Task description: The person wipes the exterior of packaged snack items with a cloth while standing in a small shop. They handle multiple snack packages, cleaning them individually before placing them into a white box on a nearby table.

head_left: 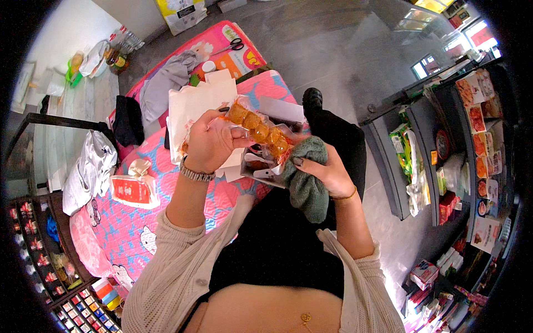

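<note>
Pink cover (225, 200) bears tissue pack (135, 190) left of box (284, 110).

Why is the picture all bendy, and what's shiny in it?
In the head view, the fisheye lens curves the shelves on the right and leaves black corners; also in the head view, light glints on the clear wrapper in the left hand, and the floor has a pale sheen.

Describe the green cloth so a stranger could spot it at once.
From the pink cover, look right to the person's right hand. The cloth bunched in its grip is dull green, unlike the shiny, clear pack in the left hand.
</note>
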{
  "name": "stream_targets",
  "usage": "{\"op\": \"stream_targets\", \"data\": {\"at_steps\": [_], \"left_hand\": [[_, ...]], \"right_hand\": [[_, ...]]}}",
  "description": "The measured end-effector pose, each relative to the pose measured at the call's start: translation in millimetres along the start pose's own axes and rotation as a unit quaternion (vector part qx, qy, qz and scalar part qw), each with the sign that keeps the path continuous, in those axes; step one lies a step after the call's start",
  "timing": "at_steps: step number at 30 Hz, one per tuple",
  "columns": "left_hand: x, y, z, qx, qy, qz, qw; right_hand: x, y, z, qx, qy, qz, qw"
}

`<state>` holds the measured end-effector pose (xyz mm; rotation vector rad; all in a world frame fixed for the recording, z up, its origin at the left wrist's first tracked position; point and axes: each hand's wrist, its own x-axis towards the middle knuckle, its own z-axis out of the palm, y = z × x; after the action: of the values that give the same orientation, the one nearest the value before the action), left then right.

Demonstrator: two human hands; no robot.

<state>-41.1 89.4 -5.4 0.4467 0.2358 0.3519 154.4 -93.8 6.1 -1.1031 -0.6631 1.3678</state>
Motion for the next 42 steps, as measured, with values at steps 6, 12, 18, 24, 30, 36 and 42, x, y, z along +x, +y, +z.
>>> {"op": "stream_targets", "data": {"at_steps": [6,12,18,24,30,36,42], "left_hand": [[17,-23,51,-0.084,0.11,0.005,0.99],[26,-38,33,0.112,0.181,0.124,0.969],[50,-50,35,0.426,0.247,0.352,0.796],[64,-86,53,0.19,0.029,0.17,0.967],[87,-87,62,0.279,-0.016,-0.028,0.96],[114,-123,104,0.248,-0.126,-0.187,0.942],[144,-161,132,0.201,-0.164,-0.202,0.944]], "right_hand": [[-10,16,-4,-0.035,0.092,0.001,0.995],[-13,27,-6,-0.145,0.068,-0.026,0.987],[-19,31,-1,0.133,0.086,0.074,0.985],[-19,30,-14,0.141,0.13,0.046,0.98],[-54,-13,-69,0.058,0.294,-0.189,0.935],[-79,-80,-63,-0.449,0.39,-0.373,0.712],[-102,-62,-79,-0.555,0.401,-0.343,0.643]]}}
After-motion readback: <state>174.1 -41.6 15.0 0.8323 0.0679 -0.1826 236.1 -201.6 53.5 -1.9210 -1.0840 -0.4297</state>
